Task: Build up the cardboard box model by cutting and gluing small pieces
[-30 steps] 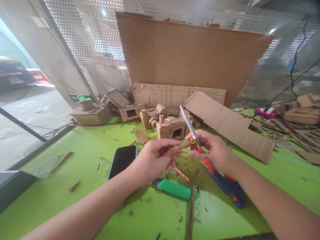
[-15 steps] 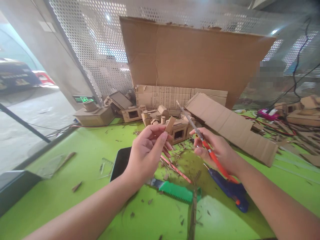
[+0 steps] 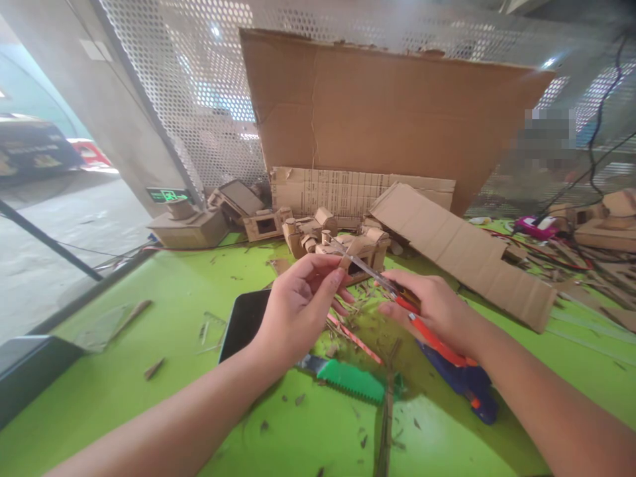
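The small cardboard piece (image 3: 350,254) lies above the green table (image 3: 189,411), clamped between my left hand's (image 3: 305,301) thumb and fingers, with the blades of the scissors (image 3: 370,270) at it. My right hand's (image 3: 431,303) fingers are closed around the scissors' orange handles; beneath lie the green cutter (image 3: 352,381) and blue glue gun (image 3: 462,381).

The green counter (image 3: 199,417) bore cardboard models (image 3: 370,252) at twelve o'clock, a cardboard box (image 3: 191,230) at ten, a dark-screened phone (image 3: 244,321) at nine, a green-handled knife (image 3: 352,381) at six, a blue glue gun (image 3: 460,379) at four and a pink tool (image 3: 538,227) at two.
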Demonstrator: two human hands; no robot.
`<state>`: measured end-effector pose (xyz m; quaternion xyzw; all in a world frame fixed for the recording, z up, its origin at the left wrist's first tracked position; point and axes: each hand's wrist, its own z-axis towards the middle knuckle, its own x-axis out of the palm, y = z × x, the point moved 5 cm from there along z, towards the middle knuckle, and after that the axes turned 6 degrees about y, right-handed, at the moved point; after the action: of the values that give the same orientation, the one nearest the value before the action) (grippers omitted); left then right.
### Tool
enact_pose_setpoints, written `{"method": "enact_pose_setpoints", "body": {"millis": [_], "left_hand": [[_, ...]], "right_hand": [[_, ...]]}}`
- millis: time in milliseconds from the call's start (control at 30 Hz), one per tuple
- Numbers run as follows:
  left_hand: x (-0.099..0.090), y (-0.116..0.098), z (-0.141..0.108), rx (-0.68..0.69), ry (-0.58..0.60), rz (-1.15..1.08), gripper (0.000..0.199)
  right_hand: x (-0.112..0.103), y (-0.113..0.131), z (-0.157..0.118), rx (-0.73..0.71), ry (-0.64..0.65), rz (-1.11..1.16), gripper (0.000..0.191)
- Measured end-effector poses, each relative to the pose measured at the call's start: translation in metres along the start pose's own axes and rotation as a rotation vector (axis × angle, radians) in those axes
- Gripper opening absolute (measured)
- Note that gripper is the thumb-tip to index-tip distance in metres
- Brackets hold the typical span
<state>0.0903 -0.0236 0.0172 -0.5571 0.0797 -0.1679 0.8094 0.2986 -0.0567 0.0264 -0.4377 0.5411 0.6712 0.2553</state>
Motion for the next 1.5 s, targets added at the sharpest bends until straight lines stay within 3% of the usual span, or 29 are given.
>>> {"method": "enact_pose_setpoints", "body": {"millis": [267,367,533,800,1333,1500], "left_hand": [[-0.003,0.005,0.003,-0.043,-0.002,0.028,0.016],[-0.004,0.008,0.002,-0.061,-0.006,0.034,0.017],[-0.005,0.006,0.002,-0.054,-0.018,0.046,0.017],[-0.003,0.002,0.002,-0.044,-0.037,0.077,0.016],[-0.002,0.0,0.001,-0.023,-0.042,0.093,0.008],[-0.002,0.003,0.001,-0.043,-0.021,0.052,0.012]], "right_hand": [[-0.001,-0.007,-0.001,0.036,0.005,-0.017,0.039],[-0.003,0.001,-0.001,0.004,0.035,-0.021,0.042],[-0.002,0.009,-0.001,-0.078,0.096,0.041,0.031],[0.003,-0.005,0.0,-0.094,0.062,-0.03,0.038],[0.003,-0.003,-0.002,-0.117,0.055,-0.102,0.044],[0.005,-0.001,0.001,-0.119,0.093,-0.059,0.034]]}}
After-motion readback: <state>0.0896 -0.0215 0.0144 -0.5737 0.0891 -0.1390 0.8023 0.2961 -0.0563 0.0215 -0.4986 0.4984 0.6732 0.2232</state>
